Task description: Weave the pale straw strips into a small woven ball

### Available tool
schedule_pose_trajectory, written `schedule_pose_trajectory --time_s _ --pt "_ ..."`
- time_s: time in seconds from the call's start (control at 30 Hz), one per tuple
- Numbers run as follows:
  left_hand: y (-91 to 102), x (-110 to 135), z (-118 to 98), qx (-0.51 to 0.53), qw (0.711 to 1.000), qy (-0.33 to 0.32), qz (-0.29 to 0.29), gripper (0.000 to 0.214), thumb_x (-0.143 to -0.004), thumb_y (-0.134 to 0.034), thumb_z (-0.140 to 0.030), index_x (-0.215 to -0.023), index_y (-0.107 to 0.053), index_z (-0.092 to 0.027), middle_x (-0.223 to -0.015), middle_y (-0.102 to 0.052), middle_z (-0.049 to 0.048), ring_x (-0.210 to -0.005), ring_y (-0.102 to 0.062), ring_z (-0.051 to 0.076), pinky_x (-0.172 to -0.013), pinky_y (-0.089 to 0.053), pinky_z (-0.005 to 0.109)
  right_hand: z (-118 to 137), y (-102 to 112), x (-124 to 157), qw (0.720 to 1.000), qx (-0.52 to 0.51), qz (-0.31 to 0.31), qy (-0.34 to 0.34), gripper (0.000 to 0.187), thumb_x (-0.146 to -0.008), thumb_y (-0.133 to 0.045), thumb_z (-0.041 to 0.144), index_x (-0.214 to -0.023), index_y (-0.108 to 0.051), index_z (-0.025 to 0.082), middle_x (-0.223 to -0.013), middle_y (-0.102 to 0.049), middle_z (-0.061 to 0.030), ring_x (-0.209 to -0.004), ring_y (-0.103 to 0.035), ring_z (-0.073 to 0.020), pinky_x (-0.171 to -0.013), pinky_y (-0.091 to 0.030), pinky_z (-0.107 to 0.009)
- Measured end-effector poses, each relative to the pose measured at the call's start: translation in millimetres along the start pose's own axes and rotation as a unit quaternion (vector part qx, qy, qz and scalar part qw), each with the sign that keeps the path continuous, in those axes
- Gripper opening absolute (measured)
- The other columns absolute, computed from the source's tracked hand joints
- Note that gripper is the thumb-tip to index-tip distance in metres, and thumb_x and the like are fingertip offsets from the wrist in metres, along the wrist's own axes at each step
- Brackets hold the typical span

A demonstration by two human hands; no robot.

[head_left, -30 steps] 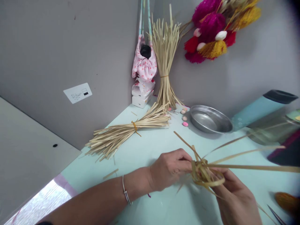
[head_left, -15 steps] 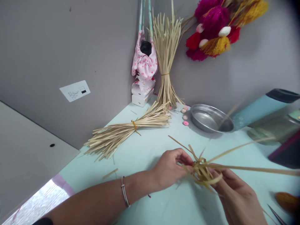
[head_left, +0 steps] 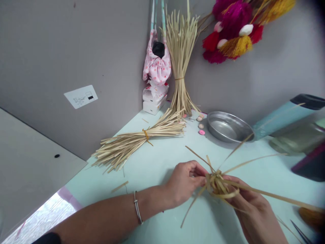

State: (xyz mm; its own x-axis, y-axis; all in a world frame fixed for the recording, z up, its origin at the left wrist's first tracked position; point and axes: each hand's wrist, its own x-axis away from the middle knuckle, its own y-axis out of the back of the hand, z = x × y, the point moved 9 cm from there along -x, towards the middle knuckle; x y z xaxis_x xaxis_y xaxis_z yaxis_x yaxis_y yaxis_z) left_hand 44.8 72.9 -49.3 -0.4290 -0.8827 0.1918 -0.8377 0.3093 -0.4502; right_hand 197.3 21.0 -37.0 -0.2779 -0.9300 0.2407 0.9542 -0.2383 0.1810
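Handwork before the metal bowl

Left of the bowl lies a tied straw bundle; in front of it, the left hand pinches a strip knot, its right side gripped by the right hand.

Left hand pinches the weave – right hand holds it – beyond, beads lie beside a bowl.

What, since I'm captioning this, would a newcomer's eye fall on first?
Most likely the tassels in magenta, red and yellow, at the upper right against the grey wall. Next comes the tangle of straw strips held in the left hand and right hand, above the pale table. Then the tall bundle in the corner, with a second bundle lying nearer.
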Motion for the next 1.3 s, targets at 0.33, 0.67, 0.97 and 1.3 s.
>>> schedule_pose_trajectory --time_s 0.33,0.67,0.97,1.3 --pt "0.2 1 4 0.062 0.997 0.011 -0.034 0.051 -0.051 -0.089 -0.033 -0.068 -0.043 -0.018 -0.070 -0.061 -0.0026 -0.067 -0.059 0.011 -0.068 -0.046 0.025 5 -8 0 0.996 -0.093 -0.012 -0.005 0.027 -0.060 -0.085 0.038 -0.080 -0.075 0.022 -0.075 -0.074 -0.0046 -0.067 -0.066 -0.0207 -0.061 -0.054 -0.026" --pt "4.0 16 -36 -0.246 0.938 -0.242 -0.027 0.004 -0.078 -0.070 -0.016 -0.077 -0.071 -0.019 -0.082 -0.055 0.0001 -0.076 -0.055 0.010 -0.069 -0.045 0.022 -10 -14 -2 0.987 -0.152 -0.013 -0.047 0.020 -0.064 -0.082 0.031 -0.080 -0.075 0.022 -0.081 -0.073 -0.0025 -0.073 -0.062 -0.0164 -0.063 -0.052 -0.019" --pt "-21.2 43 -67 -0.564 0.673 -0.478 0.004 0.022 -0.095 -0.050 -0.028 -0.090 -0.072 -0.026 -0.075 -0.060 -0.0012 -0.073 -0.049 0.011 -0.080 -0.034 0.032 -5 -21 2 0.989 -0.147 0.025 -0.024 0.020 -0.073 -0.078 0.038 -0.084 -0.073 0.022 -0.086 -0.073 -0.0035 -0.085 -0.064 -0.0186 -0.073 -0.053 -0.021" --pt "-35.3 57 -75 -0.631 0.548 -0.550 0.005 0.019 -0.093 -0.052 -0.017 -0.079 -0.064 -0.021 -0.073 -0.060 -0.0041 -0.073 -0.044 0.011 -0.090 -0.029 0.036 4 -20 5 0.992 -0.118 0.032 -0.015 0.029 -0.062 -0.086 0.037 -0.082 -0.072 0.022 -0.078 -0.073 -0.0028 -0.072 -0.063 -0.0166 -0.064 -0.051 -0.019"
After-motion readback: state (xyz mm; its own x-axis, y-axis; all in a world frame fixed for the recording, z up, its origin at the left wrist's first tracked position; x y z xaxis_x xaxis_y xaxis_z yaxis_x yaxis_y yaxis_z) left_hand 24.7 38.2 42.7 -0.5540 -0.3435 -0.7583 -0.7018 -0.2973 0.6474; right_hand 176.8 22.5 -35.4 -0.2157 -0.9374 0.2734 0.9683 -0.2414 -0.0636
